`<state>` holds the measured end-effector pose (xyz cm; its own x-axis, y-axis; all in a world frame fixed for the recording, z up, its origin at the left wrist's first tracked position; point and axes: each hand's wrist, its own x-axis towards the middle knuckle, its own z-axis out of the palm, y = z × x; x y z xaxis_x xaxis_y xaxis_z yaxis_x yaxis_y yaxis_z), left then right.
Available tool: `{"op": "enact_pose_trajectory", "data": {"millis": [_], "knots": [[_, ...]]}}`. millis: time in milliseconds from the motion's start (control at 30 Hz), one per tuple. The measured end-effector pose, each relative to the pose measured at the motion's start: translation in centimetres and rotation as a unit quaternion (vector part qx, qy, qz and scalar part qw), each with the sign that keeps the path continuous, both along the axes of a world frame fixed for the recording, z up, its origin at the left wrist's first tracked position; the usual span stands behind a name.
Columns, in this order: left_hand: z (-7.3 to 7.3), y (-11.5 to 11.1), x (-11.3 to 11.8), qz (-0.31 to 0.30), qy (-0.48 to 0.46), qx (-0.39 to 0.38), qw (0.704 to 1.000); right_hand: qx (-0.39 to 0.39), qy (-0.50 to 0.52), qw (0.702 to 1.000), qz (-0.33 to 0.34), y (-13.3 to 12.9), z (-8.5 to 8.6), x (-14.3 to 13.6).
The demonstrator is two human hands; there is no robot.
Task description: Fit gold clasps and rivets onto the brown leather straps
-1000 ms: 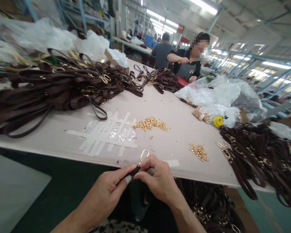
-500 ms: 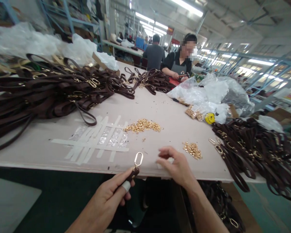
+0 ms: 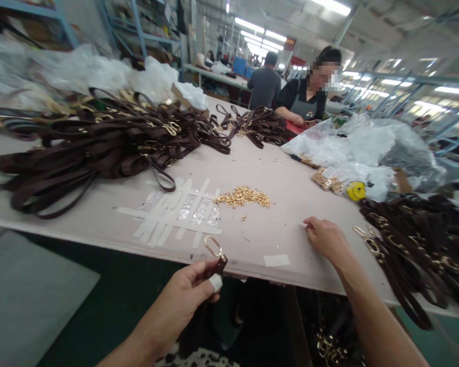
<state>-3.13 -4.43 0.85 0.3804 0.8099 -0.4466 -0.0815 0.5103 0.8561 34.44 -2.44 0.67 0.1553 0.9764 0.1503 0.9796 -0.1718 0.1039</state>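
Observation:
My left hand [image 3: 193,288], with white tape on one finger, is closed on the end of a dark brown strap [image 3: 222,263] near the table's front edge. A gold oval ring [image 3: 213,246] sticks up from that end. Over the table to the right, my right hand [image 3: 327,239] has its fingers bent down and close together at the spot of the smaller gold pile, which it hides. Anything between those fingertips is too small to make out. A larger pile of gold pieces [image 3: 245,196] lies between and beyond my hands.
Brown straps [image 3: 110,145] are heaped at left, with more straps [image 3: 424,244] at right. Tape strips [image 3: 172,216] cross the tabletop [image 3: 229,168]. Plastic bags [image 3: 359,142] and a bag of gold pieces [image 3: 327,179] lie at back right. A person [image 3: 308,97] works across the table.
My right hand has moved right and onto the small gold pile, its fingers now closer together. The ring in my left hand has tilted left. The whole view has shifted.

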Motion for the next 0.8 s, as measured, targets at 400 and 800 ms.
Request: {"op": "enact_pose_trajectory", "data": {"millis": [400,800], "knots": [[-0.5,0.4,1.0,0.041,-0.058,-0.008,0.997,0.09,0.203,0.975,0.001,-0.7,-0.8,-4.5],[-0.9,-0.2,1.7,0.046,-0.069,0.098,0.992,0.137,0.666,0.728,0.081,-5.1,-2.4,-20.6]]}}
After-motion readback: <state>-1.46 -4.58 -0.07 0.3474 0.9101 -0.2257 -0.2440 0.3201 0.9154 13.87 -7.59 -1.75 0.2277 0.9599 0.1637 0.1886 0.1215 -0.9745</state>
